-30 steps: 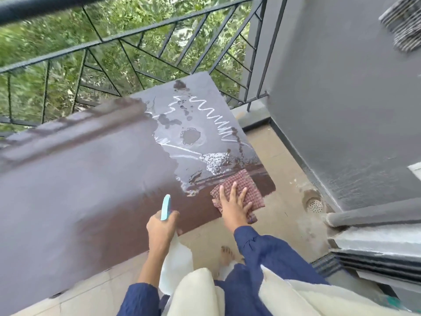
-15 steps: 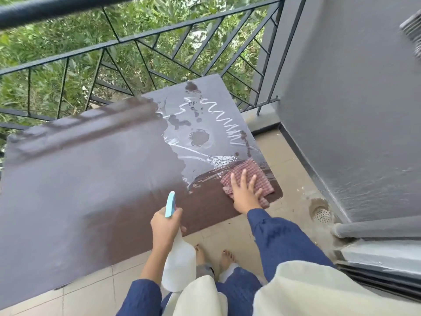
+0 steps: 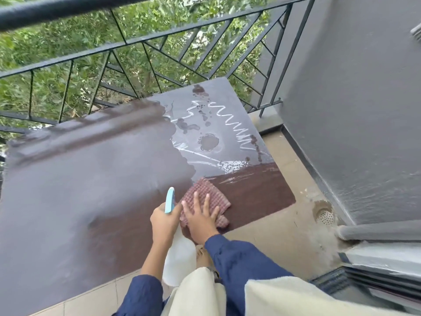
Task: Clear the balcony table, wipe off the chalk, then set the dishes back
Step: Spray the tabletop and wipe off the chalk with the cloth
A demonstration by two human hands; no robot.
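The dark brown balcony table (image 3: 95,201) fills the left and middle of the view. White chalk scribbles (image 3: 232,126) and water drops cover its far right corner. A wet, wiped band runs along its near right edge. My right hand (image 3: 200,217) presses flat, fingers spread, on a reddish checked cloth (image 3: 205,195) near the table's front edge. Just left of it, my left hand (image 3: 165,224) grips a white spray bottle (image 3: 178,258) with a light blue nozzle pointing up. No dishes are in view.
A black metal railing (image 3: 141,46) runs behind the table with green foliage beyond. A grey wall (image 3: 355,110) stands on the right. A round floor drain (image 3: 325,216) sits in the beige tiled floor by a door sill (image 3: 378,233).
My right hand slid the cloth left along the table's near edge, from the right corner to beside my left hand. The wiped wet band now lies bare behind it.
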